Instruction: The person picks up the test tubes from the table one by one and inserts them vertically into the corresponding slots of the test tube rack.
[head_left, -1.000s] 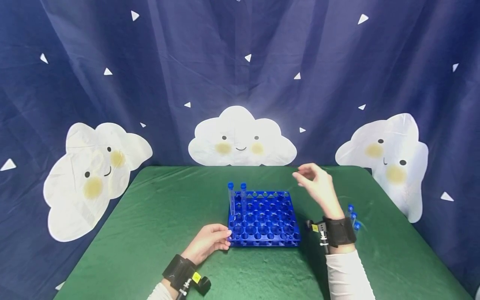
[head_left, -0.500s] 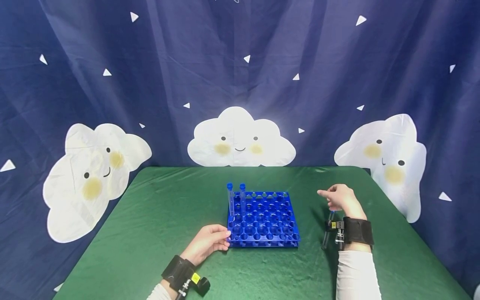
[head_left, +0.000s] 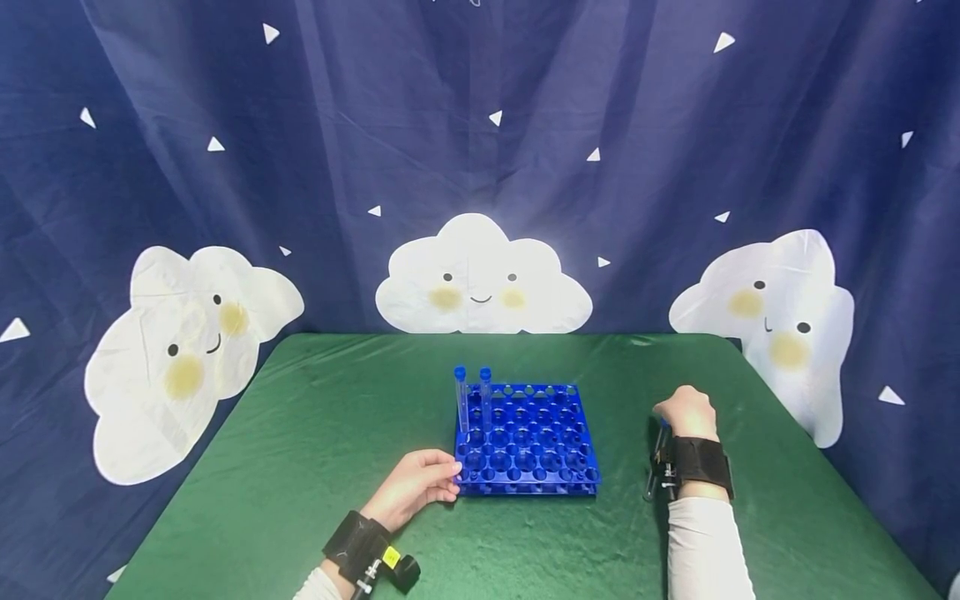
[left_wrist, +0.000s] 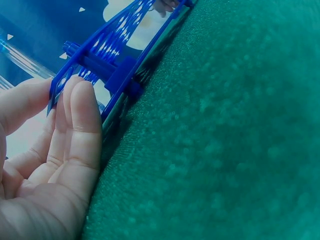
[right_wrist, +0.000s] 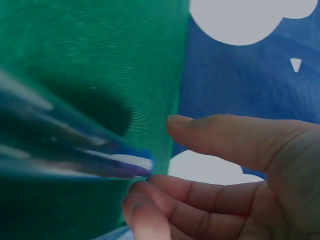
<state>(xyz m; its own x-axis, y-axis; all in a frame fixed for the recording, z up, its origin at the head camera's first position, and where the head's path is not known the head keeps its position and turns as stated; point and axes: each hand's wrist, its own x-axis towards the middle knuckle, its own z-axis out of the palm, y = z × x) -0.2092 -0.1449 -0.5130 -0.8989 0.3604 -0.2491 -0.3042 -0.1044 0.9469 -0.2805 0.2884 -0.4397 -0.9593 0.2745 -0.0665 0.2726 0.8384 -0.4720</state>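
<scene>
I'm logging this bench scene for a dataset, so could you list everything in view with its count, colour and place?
Test-tube rack: one, blue, middle of the table, most holes empty.
Standing test tubes: two, clear with blue caps, upright in the rack's far-left corner.
Loose test tubes: at least one, clear with a blue cap, lying by the right hand; exact count hidden.
Tablecloth: one, green, covering the table.
Backdrop: one, dark blue with white triangles and three smiling white clouds, behind the table.
Wrist straps: two, black, one on each wrist.
Left hand: fingers touching the rack's near-left corner.
Right hand: right of the rack, fingers curling at a loose tube's cap.
</scene>
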